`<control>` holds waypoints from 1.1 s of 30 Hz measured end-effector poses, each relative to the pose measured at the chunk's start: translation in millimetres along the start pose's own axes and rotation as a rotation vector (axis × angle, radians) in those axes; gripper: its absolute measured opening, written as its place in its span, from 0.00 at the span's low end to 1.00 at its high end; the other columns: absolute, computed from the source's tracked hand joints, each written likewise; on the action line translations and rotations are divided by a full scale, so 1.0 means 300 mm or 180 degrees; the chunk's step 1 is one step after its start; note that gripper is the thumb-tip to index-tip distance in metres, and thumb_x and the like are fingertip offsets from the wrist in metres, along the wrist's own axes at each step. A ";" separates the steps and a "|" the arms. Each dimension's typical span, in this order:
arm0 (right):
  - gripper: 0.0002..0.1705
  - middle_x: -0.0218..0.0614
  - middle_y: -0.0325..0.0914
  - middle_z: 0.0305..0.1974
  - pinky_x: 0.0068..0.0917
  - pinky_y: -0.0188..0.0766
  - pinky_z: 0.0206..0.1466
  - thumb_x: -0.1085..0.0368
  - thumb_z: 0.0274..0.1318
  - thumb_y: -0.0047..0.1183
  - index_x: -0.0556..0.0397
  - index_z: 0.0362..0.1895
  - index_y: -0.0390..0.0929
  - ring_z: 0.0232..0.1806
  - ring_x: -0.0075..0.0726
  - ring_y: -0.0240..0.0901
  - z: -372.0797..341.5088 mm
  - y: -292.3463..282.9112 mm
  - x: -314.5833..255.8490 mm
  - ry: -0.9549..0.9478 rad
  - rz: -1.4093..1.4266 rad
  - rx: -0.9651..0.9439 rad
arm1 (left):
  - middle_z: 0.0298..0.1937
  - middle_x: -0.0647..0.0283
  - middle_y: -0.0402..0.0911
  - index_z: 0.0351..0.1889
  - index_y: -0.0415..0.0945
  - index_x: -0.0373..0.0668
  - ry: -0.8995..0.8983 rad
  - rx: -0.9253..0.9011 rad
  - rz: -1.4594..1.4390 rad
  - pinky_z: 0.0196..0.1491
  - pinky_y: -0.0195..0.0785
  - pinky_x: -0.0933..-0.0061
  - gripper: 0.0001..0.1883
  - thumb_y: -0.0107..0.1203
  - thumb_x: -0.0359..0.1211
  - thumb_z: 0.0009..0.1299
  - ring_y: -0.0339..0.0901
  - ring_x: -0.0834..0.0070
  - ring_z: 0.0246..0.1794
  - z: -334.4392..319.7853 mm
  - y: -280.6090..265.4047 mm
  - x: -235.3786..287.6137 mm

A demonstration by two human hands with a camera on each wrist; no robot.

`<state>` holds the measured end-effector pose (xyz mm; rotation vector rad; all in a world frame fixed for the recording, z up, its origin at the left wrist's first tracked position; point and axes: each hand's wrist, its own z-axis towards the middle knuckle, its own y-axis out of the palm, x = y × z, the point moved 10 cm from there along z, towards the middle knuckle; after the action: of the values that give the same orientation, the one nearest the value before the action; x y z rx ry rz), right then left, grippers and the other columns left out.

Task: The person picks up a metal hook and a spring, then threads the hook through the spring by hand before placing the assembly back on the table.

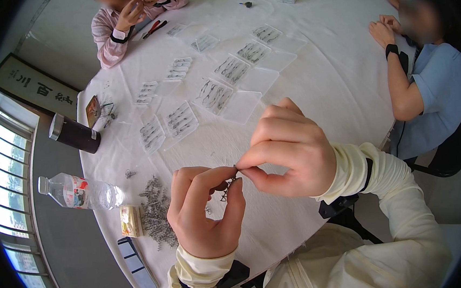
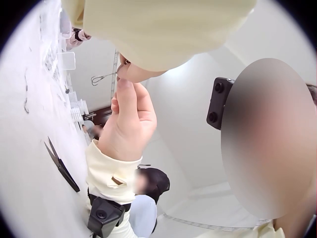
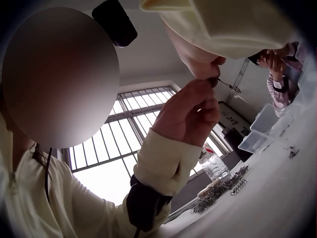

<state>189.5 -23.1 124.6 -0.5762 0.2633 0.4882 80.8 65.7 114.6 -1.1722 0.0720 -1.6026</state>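
Observation:
My left hand (image 1: 206, 211) and right hand (image 1: 290, 150) meet fingertip to fingertip over the near part of the table. Between thumb and index finger, the left hand pinches a small dark metal fishing hook (image 1: 224, 193). The right thumb and index finger pinch its upper end, where the fingertips hide most of it. In the left wrist view, the bent wire prongs of the hook (image 2: 100, 78) stick out past the fingers. A tangled pile of small metal wire pieces (image 1: 157, 214) lies left of my left hand; a loose coil spring (image 3: 238, 187) is beside it.
Clear plastic cases (image 1: 241, 105) with wire rigs lie across the table. At the left are a water bottle (image 1: 85, 193), a dark flask (image 1: 75, 133), a tissue pack (image 1: 130, 221) and a phone (image 1: 137, 264). Scissors (image 2: 62, 169) lie on the cloth. Two people sit at the table.

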 end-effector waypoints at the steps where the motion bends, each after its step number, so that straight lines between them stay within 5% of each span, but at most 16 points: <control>1: 0.16 0.20 0.73 0.27 0.30 0.54 0.36 0.75 0.31 0.70 0.45 0.30 0.83 0.29 0.28 0.66 0.000 0.001 -0.002 -0.0020 -0.0047 0.0004 | 0.35 0.62 0.78 0.39 0.82 0.39 -0.0002 -0.0001 0.0000 0.34 0.70 0.74 0.12 0.66 0.20 0.57 0.76 0.73 0.31 0.000 0.000 -0.001; 20: 0.13 0.30 0.74 0.31 0.28 0.69 0.38 0.79 0.36 0.62 0.52 0.30 0.79 0.33 0.35 0.71 -0.001 0.027 0.055 0.0398 0.0540 -0.0064 | 0.35 0.61 0.77 0.41 0.81 0.39 0.0016 -0.0016 0.0213 0.38 0.69 0.70 0.14 0.66 0.20 0.58 0.74 0.67 0.35 0.007 0.018 -0.011; 33: 0.05 0.28 0.79 0.35 0.21 0.71 0.45 0.72 0.57 0.60 0.58 0.38 0.81 0.38 0.20 0.74 -0.128 0.201 0.214 0.2825 0.3435 -0.1111 | 0.40 0.62 0.81 0.41 0.84 0.41 -0.0350 -0.0282 -0.0523 0.39 0.67 0.72 0.07 0.65 0.25 0.65 0.77 0.71 0.40 0.015 0.041 -0.097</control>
<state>209.7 22.1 42.2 -0.9555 1.3950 1.3193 90.1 85.3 91.3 -1.3622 -0.0255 -1.6887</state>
